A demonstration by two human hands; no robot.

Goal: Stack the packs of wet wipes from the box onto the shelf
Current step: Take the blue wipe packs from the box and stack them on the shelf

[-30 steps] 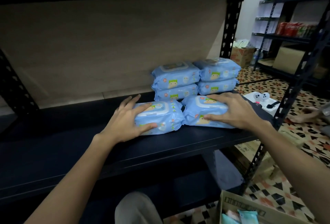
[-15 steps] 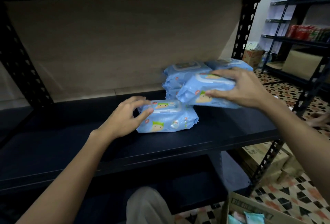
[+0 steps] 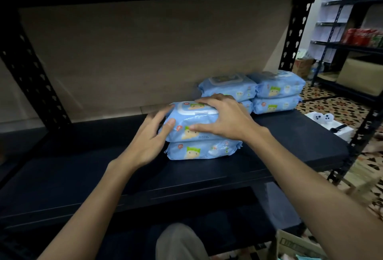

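Note:
On the dark shelf (image 3: 279,139) two blue wet-wipe packs lie one on the other near the middle. My right hand (image 3: 226,116) grips the top pack (image 3: 186,123) from its right side and top. My left hand (image 3: 151,137) presses against its left end, thumb on the front. The bottom pack (image 3: 199,150) lies flat on the shelf. Behind to the right stand two stacks of two packs each: a left stack (image 3: 228,87), partly hidden by my right hand, and a right stack (image 3: 277,93). A corner of the cardboard box (image 3: 298,245) shows at the bottom right.
Black perforated uprights (image 3: 294,31) frame the shelf, with a wooden back panel behind. An upper shelf hangs close overhead. A white object (image 3: 331,122) lies on the patterned floor at right. More shelving with goods stands at the far right. My knee (image 3: 180,241) is below.
My right hand carried its pack left and set it on the pack under my left hand. My left hand shifted from the lower pack's top to the upper pack's left end.

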